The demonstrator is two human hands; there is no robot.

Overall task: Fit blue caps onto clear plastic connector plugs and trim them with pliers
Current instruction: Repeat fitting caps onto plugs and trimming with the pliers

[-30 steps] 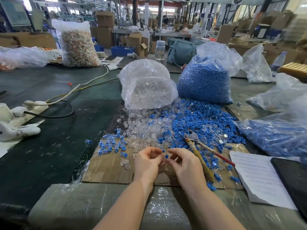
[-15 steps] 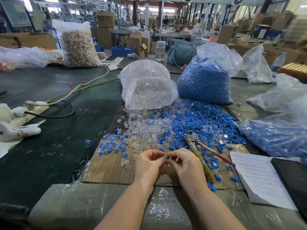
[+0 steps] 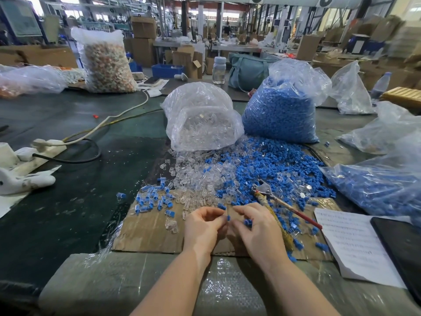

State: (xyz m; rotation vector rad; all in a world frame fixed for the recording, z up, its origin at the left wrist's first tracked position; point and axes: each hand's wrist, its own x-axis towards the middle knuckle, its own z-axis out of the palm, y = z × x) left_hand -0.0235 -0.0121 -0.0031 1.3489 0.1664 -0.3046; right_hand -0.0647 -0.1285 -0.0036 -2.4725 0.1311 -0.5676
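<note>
My left hand (image 3: pixel 204 226) and my right hand (image 3: pixel 259 229) meet fingertip to fingertip over a cardboard sheet (image 3: pixel 145 233). Between the fingertips a small blue cap (image 3: pixel 228 217) shows, pinched from both sides; the clear plug under it is mostly hidden. Another blue cap (image 3: pixel 247 222) sits tucked under my right fingers. Pliers (image 3: pixel 273 197) with a red and a wrapped handle lie just right of my right hand. Loose clear plugs (image 3: pixel 198 181) and loose blue caps (image 3: pixel 280 169) are heaped beyond my hands. Finished capped pieces (image 3: pixel 155 199) lie to the left.
A bag of clear plugs (image 3: pixel 202 119) and a bag of blue caps (image 3: pixel 282 110) stand behind the heaps. More bags (image 3: pixel 382 188) lie right. A printed paper (image 3: pixel 355 242) and a dark tablet (image 3: pixel 403 249) lie at right. Cables and a power strip (image 3: pixel 45 144) lie left.
Both hands have stayed together over the cardboard, fingers shifting slightly around the small piece. The blue cap now shows between the fingertips.
</note>
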